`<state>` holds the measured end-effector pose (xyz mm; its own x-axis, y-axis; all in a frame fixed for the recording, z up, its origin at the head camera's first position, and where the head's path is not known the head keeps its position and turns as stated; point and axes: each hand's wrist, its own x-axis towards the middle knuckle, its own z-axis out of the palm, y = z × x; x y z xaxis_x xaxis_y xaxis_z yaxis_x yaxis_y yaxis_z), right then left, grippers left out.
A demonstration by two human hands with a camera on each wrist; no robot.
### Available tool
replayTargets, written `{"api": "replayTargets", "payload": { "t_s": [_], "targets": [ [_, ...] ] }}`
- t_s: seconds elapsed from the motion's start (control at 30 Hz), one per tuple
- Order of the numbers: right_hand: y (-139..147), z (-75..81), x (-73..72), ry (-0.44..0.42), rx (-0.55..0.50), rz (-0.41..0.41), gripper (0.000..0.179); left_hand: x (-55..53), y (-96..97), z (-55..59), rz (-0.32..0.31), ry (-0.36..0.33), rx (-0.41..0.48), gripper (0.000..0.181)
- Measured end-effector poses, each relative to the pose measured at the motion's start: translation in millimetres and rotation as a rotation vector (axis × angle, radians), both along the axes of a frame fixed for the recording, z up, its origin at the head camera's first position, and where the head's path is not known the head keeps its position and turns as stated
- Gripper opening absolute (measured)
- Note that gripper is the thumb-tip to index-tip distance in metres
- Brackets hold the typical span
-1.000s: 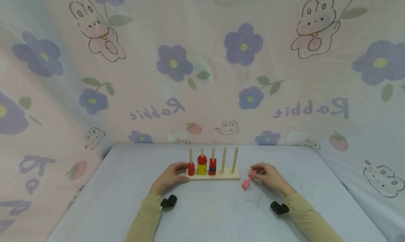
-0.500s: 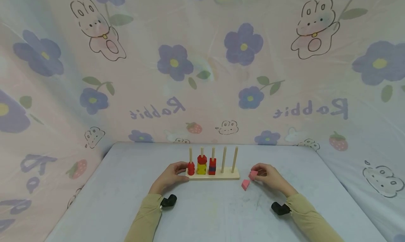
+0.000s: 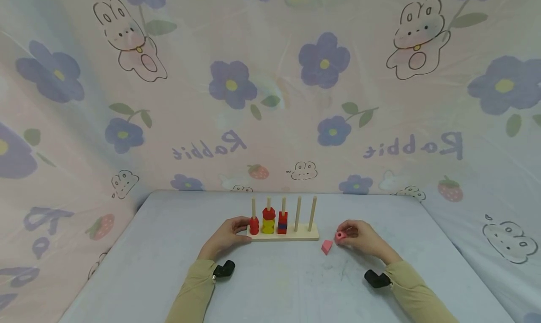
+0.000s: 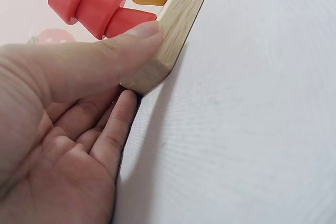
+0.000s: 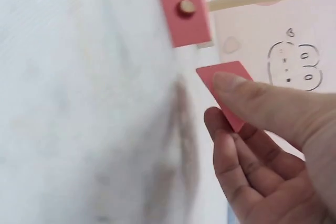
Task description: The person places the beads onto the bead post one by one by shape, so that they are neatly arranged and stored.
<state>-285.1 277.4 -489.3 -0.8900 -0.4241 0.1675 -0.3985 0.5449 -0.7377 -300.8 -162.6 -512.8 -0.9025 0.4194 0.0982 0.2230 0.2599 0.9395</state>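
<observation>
A wooden peg stand (image 3: 302, 236) with several upright pegs sits at the table's middle. My left hand (image 3: 225, 238) grips its left end, the thumb on the base (image 4: 181, 32) beside stacked red beads (image 4: 100, 11). Yellow beads (image 3: 268, 226) under a red one (image 3: 268, 213) fill the second peg, and a red and blue stack (image 3: 282, 223) the third. To the right of the stand, my right hand (image 3: 364, 239) pinches a pink block (image 3: 340, 236) between thumb and fingers; its hole faces the head camera. Another pink block (image 5: 184, 32) lies on the table nearby.
Two bare pegs (image 3: 312, 215) rise at the stand's right side. A printed cloth (image 3: 270, 102) with rabbits and flowers hangs behind the white table (image 3: 270, 285). Each wrist carries a small black camera (image 3: 377, 279).
My right hand has drawn the pink block slightly right, away from the other one, and turned it so its hole shows. My left hand keeps its place on the stand.
</observation>
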Motion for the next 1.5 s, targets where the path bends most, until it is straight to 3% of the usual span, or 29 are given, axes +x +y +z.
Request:
{"api": "replayTargets", "payload": {
  "t_s": [0.23, 0.43, 0.7, 0.87, 1.03, 1.17, 1.33, 1.5],
  "targets": [
    [-11, 29.0, 2.3, 0.105, -0.076, -0.028, 0.026, 0.9, -2.1, -0.6, -0.013, 0.015, -0.011, 0.056],
    [-26, 61.9, 7.3, 0.151, -0.160, -0.042, 0.028, -0.9, -1.1, -1.0, -0.001, -0.029, 0.005, 0.057],
    [-51, 98.6, 9.1, 0.203, -0.338, -0.043, 0.033, -0.7, -0.6, -1.4, 0.008, -0.030, 0.005, 0.057],
    [-74, 106.1, 6.8, 0.209, -0.378, 0.036, 0.033, 0.1, -0.6, 0.3, 0.008, -0.032, 0.014, 0.056],
    [-95, 106.5, 4.3, 0.213, -0.316, 0.061, 0.029, -0.5, -0.6, 0.7, 0.000, -0.028, 0.011, 0.056],
    [-109, 112.5, 10.4, 0.224, -0.274, 0.063, 0.027, -0.8, 0.1, 0.7, 0.000, -0.033, 0.016, 0.056],
    [-120, 121.8, 17.4, 0.155, -0.274, 0.085, 0.027, 0.2, 0.9, 0.5, -0.009, -0.031, 0.024, 0.056],
    [-122, 121.7, 11.3, 0.097, -0.299, 0.088, 0.026, 1.7, 0.7, 1.5, -0.002, -0.037, 0.022, 0.056]
  ]
}}
